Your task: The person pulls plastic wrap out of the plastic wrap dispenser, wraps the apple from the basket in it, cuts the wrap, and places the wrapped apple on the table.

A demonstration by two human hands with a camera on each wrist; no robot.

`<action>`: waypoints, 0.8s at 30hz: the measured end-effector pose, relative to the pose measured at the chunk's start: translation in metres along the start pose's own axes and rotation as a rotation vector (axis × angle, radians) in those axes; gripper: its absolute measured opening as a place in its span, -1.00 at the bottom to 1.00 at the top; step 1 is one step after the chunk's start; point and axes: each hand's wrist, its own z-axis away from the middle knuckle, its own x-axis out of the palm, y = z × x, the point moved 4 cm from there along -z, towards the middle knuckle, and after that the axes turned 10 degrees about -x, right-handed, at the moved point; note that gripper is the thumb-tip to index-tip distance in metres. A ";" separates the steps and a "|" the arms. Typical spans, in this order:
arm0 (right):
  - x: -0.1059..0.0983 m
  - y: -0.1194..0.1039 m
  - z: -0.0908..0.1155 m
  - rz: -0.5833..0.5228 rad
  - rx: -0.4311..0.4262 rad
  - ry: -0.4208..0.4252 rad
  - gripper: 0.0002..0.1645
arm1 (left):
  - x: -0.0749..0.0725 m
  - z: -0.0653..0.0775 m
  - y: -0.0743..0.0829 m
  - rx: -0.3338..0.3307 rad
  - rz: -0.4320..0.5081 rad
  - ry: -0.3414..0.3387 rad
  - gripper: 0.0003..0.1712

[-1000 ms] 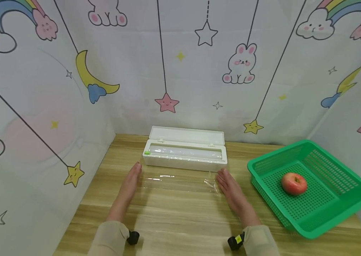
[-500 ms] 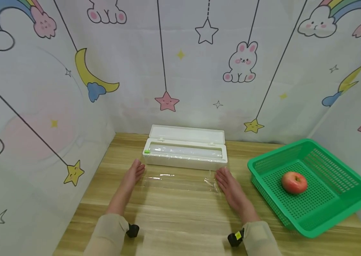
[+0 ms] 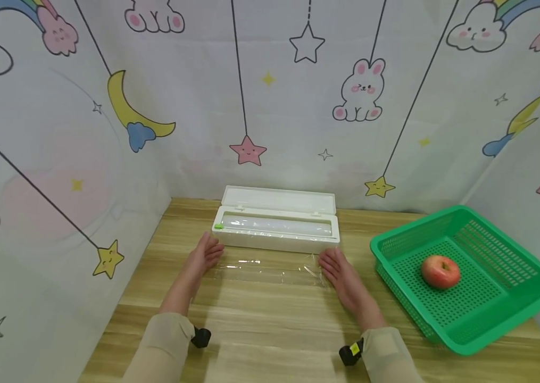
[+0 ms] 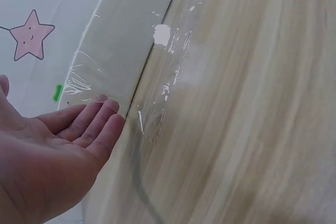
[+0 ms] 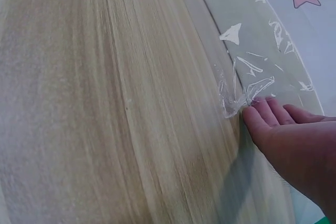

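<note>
A white cling film dispenser (image 3: pixel 274 243) stands on the table with its lid (image 3: pixel 279 201) raised. The roll (image 3: pixel 276 226) lies inside, and a green cutter tab (image 3: pixel 219 226) sits at the left end of the front rim. A clear strip of cling film (image 3: pixel 265 274) hangs out in front. My left hand (image 3: pixel 201 255) is at the film's left edge, palm partly up, fingers loosely bent with fingertips close to or touching it. At the right edge, my right hand (image 3: pixel 343 279) has its fingertips against crumpled film (image 5: pixel 236 95). Neither hand visibly pinches the film.
To the right is a green plastic basket (image 3: pixel 471 308) with a red apple (image 3: pixel 440 272) in it. A patterned cloth wall (image 3: pixel 293 111) rises behind the dispenser and along both sides of the wooden table (image 3: pixel 270 340).
My left hand has moved slightly forward and right, its fingers turning inward toward the film. The right hand has shifted a little left. Dispenser, basket and apple stay put.
</note>
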 end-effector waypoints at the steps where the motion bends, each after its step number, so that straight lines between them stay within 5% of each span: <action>1: 0.000 0.000 0.000 -0.001 0.001 -0.002 -0.19 | 0.000 -0.001 0.000 -0.006 -0.003 0.005 -0.10; 10: 0.000 0.005 -0.004 0.043 -0.006 0.027 -0.16 | 0.002 -0.005 0.003 -0.056 -0.067 0.110 -0.50; 16: 0.003 0.008 -0.009 0.079 -0.016 0.069 -0.25 | 0.001 -0.004 0.005 -0.013 -0.170 0.168 -0.61; 24: 0.004 0.009 -0.012 0.036 -0.041 0.163 -0.49 | 0.000 -0.007 0.009 0.024 -0.170 0.195 -0.69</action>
